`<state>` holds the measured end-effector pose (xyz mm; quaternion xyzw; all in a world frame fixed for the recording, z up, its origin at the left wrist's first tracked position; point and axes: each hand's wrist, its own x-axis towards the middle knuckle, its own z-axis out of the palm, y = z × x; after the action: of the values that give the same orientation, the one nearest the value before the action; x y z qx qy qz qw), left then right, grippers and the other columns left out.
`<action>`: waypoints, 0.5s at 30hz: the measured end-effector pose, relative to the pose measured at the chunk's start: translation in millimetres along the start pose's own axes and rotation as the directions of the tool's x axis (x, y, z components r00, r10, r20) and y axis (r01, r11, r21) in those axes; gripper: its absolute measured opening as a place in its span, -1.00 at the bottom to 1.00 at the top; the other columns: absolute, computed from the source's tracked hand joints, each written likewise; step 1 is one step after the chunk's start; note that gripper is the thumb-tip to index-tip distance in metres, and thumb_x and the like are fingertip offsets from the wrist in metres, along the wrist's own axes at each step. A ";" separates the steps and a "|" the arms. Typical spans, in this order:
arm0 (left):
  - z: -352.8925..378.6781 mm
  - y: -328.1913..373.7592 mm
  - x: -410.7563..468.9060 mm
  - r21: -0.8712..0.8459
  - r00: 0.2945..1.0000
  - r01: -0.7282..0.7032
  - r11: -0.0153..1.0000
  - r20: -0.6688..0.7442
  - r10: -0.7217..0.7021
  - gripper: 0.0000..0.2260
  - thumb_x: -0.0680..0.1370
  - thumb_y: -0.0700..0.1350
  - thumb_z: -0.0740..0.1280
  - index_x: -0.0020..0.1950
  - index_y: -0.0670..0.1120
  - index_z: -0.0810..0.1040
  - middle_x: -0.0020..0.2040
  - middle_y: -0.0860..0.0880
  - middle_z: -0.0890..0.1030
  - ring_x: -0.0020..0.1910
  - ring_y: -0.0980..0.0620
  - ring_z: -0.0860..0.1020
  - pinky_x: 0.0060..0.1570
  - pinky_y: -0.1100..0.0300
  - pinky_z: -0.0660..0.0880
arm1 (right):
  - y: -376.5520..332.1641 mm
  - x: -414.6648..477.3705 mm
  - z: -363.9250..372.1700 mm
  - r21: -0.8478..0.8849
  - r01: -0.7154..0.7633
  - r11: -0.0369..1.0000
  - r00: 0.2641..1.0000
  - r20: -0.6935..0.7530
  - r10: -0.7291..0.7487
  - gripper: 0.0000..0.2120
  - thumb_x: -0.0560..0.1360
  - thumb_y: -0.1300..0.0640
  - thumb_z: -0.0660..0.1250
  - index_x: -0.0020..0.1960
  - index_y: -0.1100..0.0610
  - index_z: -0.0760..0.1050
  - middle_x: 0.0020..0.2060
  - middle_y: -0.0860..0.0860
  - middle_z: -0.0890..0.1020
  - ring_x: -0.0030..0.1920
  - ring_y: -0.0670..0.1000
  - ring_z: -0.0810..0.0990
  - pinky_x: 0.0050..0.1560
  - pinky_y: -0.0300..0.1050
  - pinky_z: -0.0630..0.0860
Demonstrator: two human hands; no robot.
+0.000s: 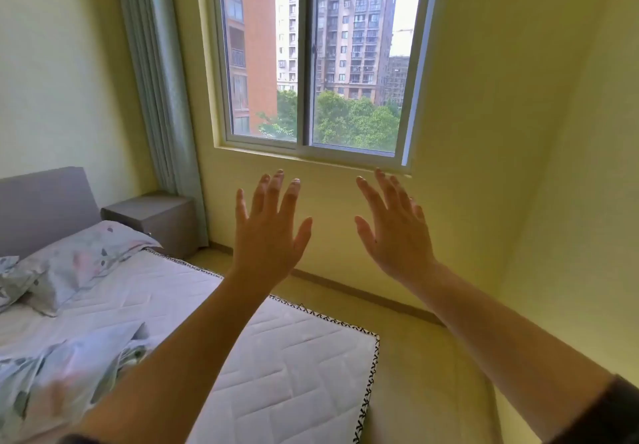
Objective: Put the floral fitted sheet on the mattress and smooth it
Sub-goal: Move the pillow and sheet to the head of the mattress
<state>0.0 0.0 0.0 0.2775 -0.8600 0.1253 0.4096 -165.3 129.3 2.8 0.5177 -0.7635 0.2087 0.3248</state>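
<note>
A bare white quilted mattress (294,367) with a black-and-white patterned edge fills the lower left. The floral fitted sheet (58,381) lies crumpled in a heap on its near left part. My left hand (269,232) and my right hand (394,232) are both raised in the air in front of the wall below the window, fingers spread, holding nothing. Both hands are well above and beyond the sheet and touch nothing.
A floral pillow (86,257) rests at the head of the bed against a grey headboard (41,201). A grey nightstand (155,215) stands by the curtain (155,80). A strip of floor (425,374) runs between the mattress and the yellow wall under the window (311,56).
</note>
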 end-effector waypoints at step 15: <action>192.2 126.0 127.5 0.018 0.980 0.196 0.980 0.023 -0.196 -0.43 0.57 0.18 -0.03 0.45 -0.12 0.32 0.47 -0.17 0.29 0.46 -0.17 0.25 0.40 -0.27 0.11 | 244.4 101.2 118.1 0.124 0.018 0.992 0.999 0.036 -0.022 -0.45 0.59 -0.08 0.12 0.54 -0.03 0.09 0.53 0.05 0.15 0.49 0.13 0.18 0.32 0.21 0.27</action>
<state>-260.2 -30.2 -21.5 0.3657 -0.8324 0.0877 0.4069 -450.4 77.8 -3.7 0.5482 -0.7498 0.2427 0.2800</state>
